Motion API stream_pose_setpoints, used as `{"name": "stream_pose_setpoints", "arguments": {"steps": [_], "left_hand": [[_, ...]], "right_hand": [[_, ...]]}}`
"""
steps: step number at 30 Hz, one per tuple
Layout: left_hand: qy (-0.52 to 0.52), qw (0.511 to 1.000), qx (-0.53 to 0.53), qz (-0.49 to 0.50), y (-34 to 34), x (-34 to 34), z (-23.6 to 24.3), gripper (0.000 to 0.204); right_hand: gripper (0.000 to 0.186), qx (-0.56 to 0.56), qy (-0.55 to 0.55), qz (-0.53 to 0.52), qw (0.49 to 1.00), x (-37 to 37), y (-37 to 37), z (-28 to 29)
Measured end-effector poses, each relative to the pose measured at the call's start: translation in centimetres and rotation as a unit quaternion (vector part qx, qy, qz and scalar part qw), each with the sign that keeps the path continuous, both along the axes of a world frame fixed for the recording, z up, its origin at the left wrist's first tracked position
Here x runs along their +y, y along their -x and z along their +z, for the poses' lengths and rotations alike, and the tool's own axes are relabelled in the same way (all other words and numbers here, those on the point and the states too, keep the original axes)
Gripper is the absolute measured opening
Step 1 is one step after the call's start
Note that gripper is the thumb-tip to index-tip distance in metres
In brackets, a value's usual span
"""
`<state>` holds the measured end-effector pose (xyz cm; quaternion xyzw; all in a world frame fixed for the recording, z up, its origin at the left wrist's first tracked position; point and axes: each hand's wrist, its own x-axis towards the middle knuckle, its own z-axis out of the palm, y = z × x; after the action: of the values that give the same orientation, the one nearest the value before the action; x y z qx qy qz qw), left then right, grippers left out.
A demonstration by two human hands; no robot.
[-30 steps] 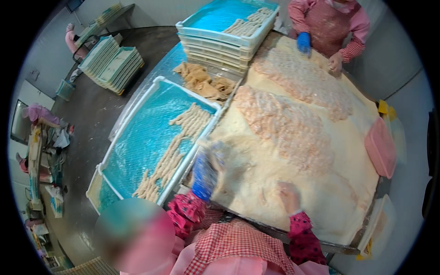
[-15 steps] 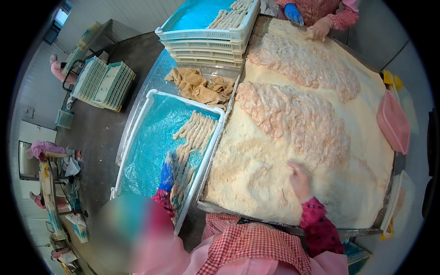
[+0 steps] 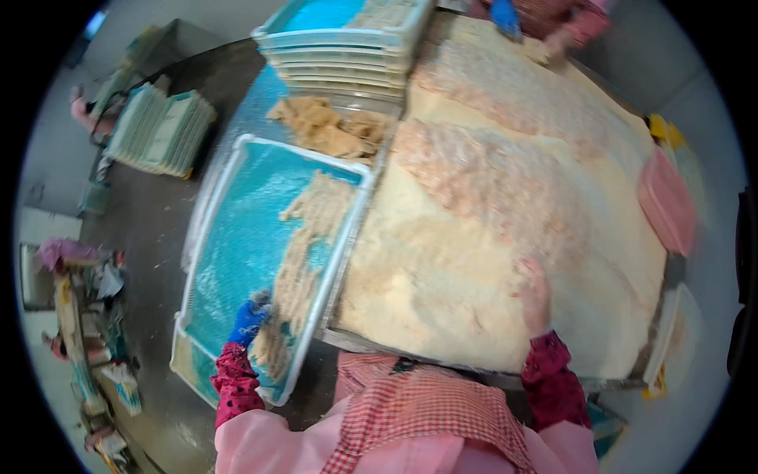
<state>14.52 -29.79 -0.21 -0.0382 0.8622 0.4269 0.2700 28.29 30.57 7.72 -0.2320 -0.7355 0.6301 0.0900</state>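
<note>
My left hand, in a blue glove dusted with pale coating, is low in the white-rimmed blue-lined tray, beside rows of coated strips; blur hides what its fingers hold, if anything. My bare right hand has bent fingers over the pale crumb bed, at the lower edge of the nearer heap of wet pinkish pieces. Its fingertips are too smeared to show whether they grip anything. A farther heap lies beyond.
Stacked trays and crumpled brown cloth lie beyond the tray. A co-worker's gloved hand and bare hand are at the far edge. A pink basket is at right. More tray stacks and workers are at left.
My left hand has moved from the crumb bed leftward into the tray, then toward its near end. My right hand has moved forward and right toward the nearer heap. The view has shifted.
</note>
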Motion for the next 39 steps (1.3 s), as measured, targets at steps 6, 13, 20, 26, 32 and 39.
{"name": "stream_pose_setpoints", "arguments": {"steps": [6,13,20,26,32,39], "left_hand": [[-0.021,0.961,0.27,-0.048,0.4,18.5,9.7,0.026],[-0.133,0.736,0.409,-0.523,-7.4,40.3,5.0,0.037],[-0.364,0.925,-0.055,-0.09,-7.1,42.0,3.5,0.021],[-0.716,0.583,-0.383,0.012,-10.1,45.0,2.4,0.026],[-0.724,0.53,-0.421,0.138,-10.9,45.9,4.5,0.047],[-0.871,0.349,-0.197,0.285,-14.8,51.6,9.8,0.051]], "right_hand": [[0.04,-0.149,-0.259,0.093,0.95,4.1,-2.8,1.8],[0.019,0.015,-0.42,0.112,0.9,-0.1,-3.3,-0.1],[0.021,-0.043,-0.329,0.165,0.929,4.2,-8.2,0.0],[0.02,-0.037,-0.042,-0.03,0.998,2.4,-8.9,-3.3],[0.018,0.102,-0.365,0.128,0.917,-3.9,-6.1,2.5],[0.045,0.154,-0.401,0.066,0.901,-5.1,-2.7,4.1]]}}
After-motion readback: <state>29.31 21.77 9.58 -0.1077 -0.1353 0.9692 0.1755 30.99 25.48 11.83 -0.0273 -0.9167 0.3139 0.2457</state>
